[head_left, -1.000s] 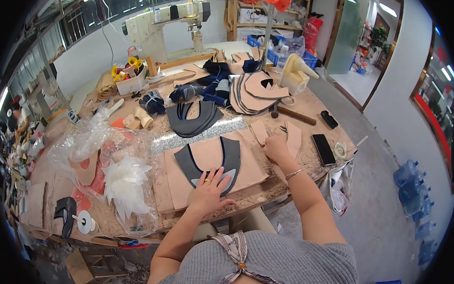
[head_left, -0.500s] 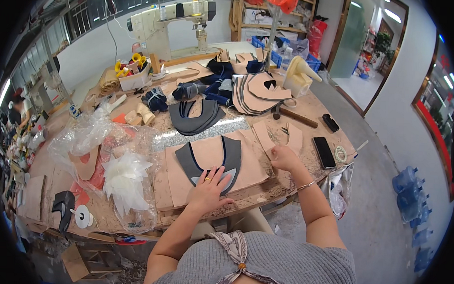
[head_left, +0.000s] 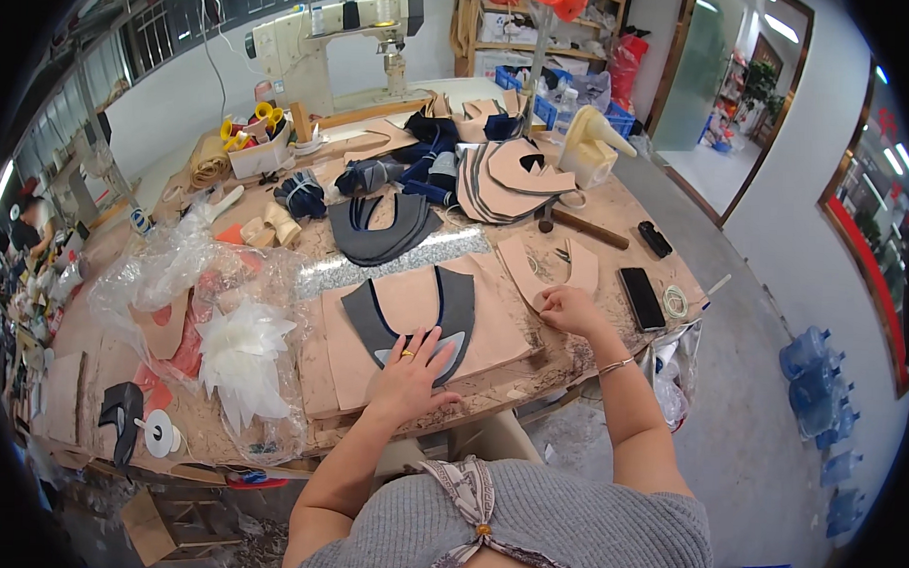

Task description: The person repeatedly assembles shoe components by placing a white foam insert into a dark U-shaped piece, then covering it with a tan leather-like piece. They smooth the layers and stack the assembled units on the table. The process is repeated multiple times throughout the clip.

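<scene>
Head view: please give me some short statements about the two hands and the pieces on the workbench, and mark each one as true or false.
1. The left hand lies flat on the dark grey U-shaped piece. True.
2. The right hand holds the black phone. False: the phone lies on the bench beside it, untouched; the hand rests on a tan leather piece.
3. The grey piece lies on a tan sheet. True.
4. The sewing machine stands at the near edge, next to the person. False: it stands at the far side of the bench.
5. A white fluffy bundle in clear plastic lies to the left of the left hand. True.
</scene>
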Tool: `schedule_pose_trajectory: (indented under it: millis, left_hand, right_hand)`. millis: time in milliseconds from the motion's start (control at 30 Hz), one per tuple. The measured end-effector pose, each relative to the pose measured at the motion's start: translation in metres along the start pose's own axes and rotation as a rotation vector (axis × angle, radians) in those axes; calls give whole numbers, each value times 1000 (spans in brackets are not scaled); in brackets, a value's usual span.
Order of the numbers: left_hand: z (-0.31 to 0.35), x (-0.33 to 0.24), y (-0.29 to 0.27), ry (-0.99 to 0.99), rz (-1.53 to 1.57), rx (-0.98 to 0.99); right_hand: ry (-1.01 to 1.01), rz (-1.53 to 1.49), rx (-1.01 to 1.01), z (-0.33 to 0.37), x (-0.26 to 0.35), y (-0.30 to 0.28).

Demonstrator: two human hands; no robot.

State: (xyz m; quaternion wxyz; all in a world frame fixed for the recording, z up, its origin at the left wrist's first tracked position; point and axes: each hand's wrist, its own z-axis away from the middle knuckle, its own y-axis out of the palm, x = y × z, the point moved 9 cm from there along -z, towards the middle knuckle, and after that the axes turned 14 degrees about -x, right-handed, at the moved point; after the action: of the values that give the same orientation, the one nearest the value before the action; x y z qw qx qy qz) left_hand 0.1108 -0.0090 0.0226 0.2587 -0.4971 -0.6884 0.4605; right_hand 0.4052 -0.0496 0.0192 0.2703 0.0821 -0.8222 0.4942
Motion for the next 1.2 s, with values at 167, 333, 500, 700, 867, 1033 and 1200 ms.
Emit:
schedule_pose_trajectory:
  millis: [167, 333, 500, 700, 867, 1033, 1200]
  left_hand:
    - [0, -1, -1, -8, 8, 22]
    - [1, -1, -1, 1, -3, 37]
    - [-1, 2, -1, -27, -24, 84]
    - [-15, 19, -38, -191, 602, -331]
    - [-10, -10, 17, -1003, 2049, -163]
    - [6, -1, -19, -964, 2044, -382]
    - [-2, 27, -32, -684, 1586, -543]
  right_hand:
    - [33, 25, -58, 0, -8, 2]
    - [262, 186, -659, -20, -49, -76]
    - [66, 174, -1000, -45, -18, -171]
    - [-352, 35, -657, -33, 140, -116]
    - [-915, -95, 17, 88, 261, -3]
    - [96, -635, 309, 99, 143, 47]
    - [537, -1348, 100, 41, 145, 67]
